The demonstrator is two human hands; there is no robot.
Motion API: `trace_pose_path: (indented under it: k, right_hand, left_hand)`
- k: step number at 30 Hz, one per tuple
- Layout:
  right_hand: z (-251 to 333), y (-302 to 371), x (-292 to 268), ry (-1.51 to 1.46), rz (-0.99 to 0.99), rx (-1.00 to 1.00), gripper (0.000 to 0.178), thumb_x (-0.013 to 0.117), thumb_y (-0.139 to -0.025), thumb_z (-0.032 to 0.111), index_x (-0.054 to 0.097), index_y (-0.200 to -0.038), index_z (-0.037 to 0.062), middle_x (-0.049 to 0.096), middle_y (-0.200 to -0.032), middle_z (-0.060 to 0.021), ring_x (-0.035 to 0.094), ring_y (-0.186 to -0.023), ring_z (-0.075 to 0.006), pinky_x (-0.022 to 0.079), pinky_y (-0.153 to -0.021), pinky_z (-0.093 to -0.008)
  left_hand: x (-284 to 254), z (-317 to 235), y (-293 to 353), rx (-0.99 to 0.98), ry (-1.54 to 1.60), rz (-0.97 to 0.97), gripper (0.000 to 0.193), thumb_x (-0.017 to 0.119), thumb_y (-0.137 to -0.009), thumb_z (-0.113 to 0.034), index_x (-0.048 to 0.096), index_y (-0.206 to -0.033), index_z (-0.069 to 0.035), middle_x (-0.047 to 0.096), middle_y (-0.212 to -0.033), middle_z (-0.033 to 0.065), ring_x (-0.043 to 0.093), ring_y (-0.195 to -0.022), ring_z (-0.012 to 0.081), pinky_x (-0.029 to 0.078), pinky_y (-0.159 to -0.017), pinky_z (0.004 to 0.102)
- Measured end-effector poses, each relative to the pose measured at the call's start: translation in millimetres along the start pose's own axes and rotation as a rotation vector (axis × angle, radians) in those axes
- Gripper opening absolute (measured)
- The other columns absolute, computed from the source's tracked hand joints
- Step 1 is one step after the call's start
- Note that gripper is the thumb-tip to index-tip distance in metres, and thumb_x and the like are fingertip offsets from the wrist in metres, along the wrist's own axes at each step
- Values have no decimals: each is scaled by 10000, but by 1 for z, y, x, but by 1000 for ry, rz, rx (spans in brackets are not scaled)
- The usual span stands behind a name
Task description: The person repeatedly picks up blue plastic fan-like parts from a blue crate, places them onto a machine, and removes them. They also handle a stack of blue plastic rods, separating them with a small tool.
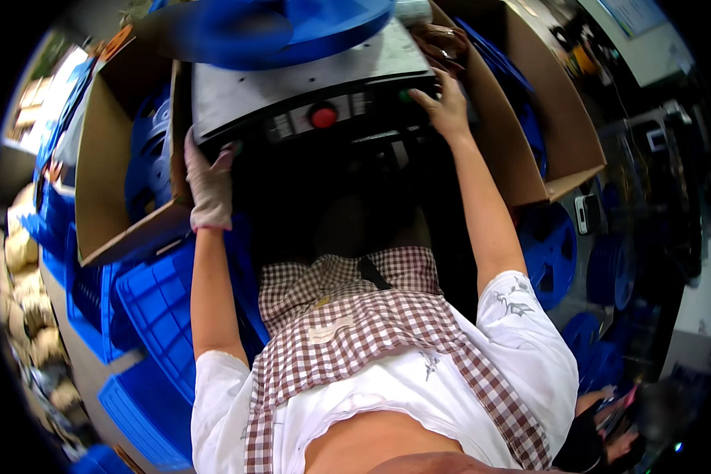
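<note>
In front of me stands a bench machine with a pale metal top (316, 77) and a dark front panel carrying a red button (323, 116). A large blue plastic disc (308, 43), like a reel flange, sits over its top, partly blurred. My left hand (211, 189), in a light glove, is at the machine's left front corner with thumb and fingers apart. At the opposite corner is my bare right hand (449, 107). Its thumb reaches to a green button (407, 95), while the fingers spread along the corner. Neither hand holds a loose thing.
Open cardboard boxes stand close on both sides, the left box (103, 182) and the right box (565, 126) each holding blue plastic parts. Blue crates (158, 284) are low at my left. Blue reels (549, 253) stack at the right. Another person (608, 434) is at lower right.
</note>
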State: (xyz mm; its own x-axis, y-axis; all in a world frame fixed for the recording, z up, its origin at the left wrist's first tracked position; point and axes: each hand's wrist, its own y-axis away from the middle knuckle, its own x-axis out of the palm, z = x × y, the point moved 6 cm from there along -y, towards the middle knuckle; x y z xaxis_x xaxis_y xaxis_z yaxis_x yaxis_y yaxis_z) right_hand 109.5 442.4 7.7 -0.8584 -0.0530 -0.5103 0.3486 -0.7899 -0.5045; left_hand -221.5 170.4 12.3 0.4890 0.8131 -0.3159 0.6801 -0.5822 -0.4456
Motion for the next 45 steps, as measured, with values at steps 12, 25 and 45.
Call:
trace_pose_path:
  k: [12,25,45]
  right_hand:
    - [-18,-133,-127,385,-248,-162,430,660,-837,290,621,-1202,65,677,-1032,-140,662,-951,-268,514,-862,-361]
    - [-80,-122,-171,967,-39,119,465,488,-938,496,654,-1068,81,645,-1067,-198,574,-1047,-400,471,-885,-490]
    - [170,135,-50,135,322,-630,679,407,-901,667,682,-1157,101,592,-1072,-129,538,-1012,-298,442,-891,-404]
  left_hand:
    - [-26,50,19,-72,228,-47,491,524,-957,-252,412,-1389,-46,565,-1161,63,513,-1021,170,387,-947,300]
    - [-35,72,29,-87,186,-95,525,514,-962,-291,414,-1373,20,555,-1148,91,495,-1002,169,389,-943,290]
    - [77,-105,114,-722,1095,261,364,492,-969,-198,395,-1253,9,574,-1140,170,646,-999,293,572,-890,429]
